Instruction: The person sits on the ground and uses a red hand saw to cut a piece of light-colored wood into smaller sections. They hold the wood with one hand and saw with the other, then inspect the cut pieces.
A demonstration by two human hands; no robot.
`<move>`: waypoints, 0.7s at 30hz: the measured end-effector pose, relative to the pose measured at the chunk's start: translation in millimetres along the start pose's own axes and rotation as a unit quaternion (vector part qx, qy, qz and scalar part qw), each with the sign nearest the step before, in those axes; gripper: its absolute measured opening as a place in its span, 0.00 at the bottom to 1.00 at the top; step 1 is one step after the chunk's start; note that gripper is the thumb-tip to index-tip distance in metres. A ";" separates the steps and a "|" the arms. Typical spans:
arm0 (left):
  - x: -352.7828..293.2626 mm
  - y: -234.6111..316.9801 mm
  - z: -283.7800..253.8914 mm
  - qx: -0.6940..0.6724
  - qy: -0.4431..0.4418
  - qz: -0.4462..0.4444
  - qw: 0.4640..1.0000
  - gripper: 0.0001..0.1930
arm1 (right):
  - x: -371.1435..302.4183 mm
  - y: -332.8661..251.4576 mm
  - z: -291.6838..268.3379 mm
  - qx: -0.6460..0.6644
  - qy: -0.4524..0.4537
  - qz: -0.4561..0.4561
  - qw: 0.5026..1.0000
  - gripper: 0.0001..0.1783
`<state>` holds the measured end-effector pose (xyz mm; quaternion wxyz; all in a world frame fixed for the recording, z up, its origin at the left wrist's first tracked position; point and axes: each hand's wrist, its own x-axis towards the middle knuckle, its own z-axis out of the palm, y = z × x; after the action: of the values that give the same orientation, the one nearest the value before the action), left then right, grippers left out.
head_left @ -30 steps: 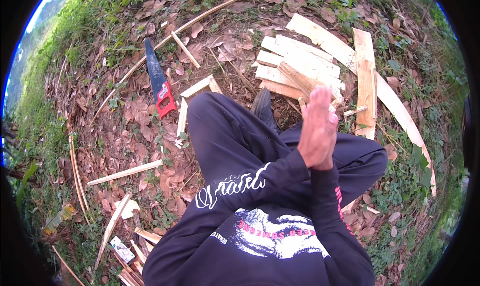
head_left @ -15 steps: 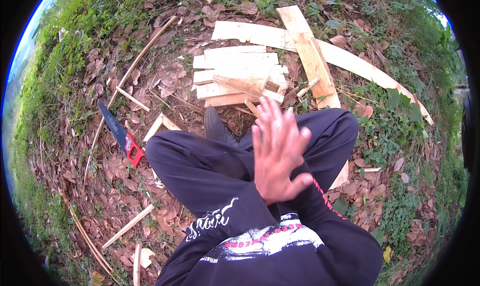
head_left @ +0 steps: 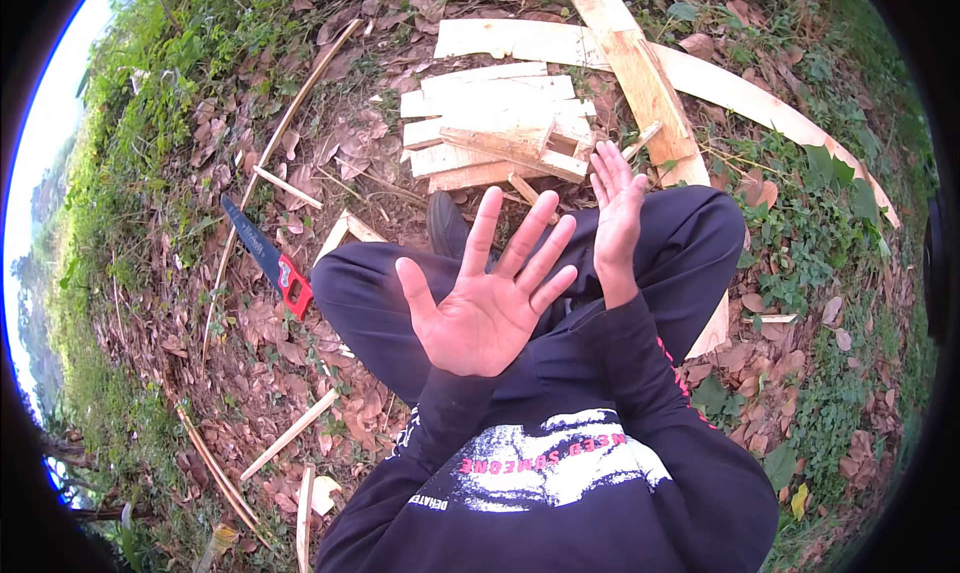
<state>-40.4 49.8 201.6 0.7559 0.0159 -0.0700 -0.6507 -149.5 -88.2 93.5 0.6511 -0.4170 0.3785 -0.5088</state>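
Note:
My left hand (head_left: 488,298) is raised over my crossed legs, palm up and fingers spread, holding nothing. To its right, my right hand (head_left: 618,218) stands edge-on with its fingers stretched out, also bare. A gap separates the two hands. Just beyond them lies a stack of pale cut boards (head_left: 480,108), with a short piece of wood (head_left: 490,148) resting slantwise on its near side. A small wood stick (head_left: 528,190) sits at the near edge of the stack, close to my left fingertips.
A handsaw (head_left: 268,259) with a red handle lies left of my knee. Long planks (head_left: 770,103) cross behind and right of the stack, one plank (head_left: 645,83) over another. Thin wood strips (head_left: 290,433) and a curved stick (head_left: 285,123) lie on leaf-covered ground.
My hands were pressed together, palm against palm. They have come apart, the left turning palm up and moving left, the right shifting right. The view has tilted slightly.

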 end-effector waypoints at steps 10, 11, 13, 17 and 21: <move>-1.4 -4.9 6.3 -0.044 0.026 -0.017 0.999 0.47 | -55.0 -49.8 23.8 0.182 -0.202 0.107 0.956 0.47; -1.2 -5.9 5.7 -0.041 0.030 -0.018 0.999 0.48 | -58.8 -51.9 25.3 0.194 -0.222 0.108 0.949 0.46; -1.3 -8.0 4.7 -0.045 0.033 -0.019 0.998 0.50 | -66.2 -56.0 28.7 0.221 -0.264 0.110 0.933 0.45; -1.4 -13.0 7.3 -0.068 0.042 -0.024 0.997 0.54 | -83.7 -56.2 38.1 0.228 -0.231 0.153 0.934 0.40; -1.2 -15.5 7.8 -0.066 0.051 -0.022 0.996 0.58 | -87.2 -61.3 44.8 0.291 -0.226 0.212 0.905 0.39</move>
<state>-56.8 49.1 207.4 0.7434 0.0006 0.0127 -0.6687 -146.8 -4.1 172.8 0.9038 -0.2231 0.1363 -0.3388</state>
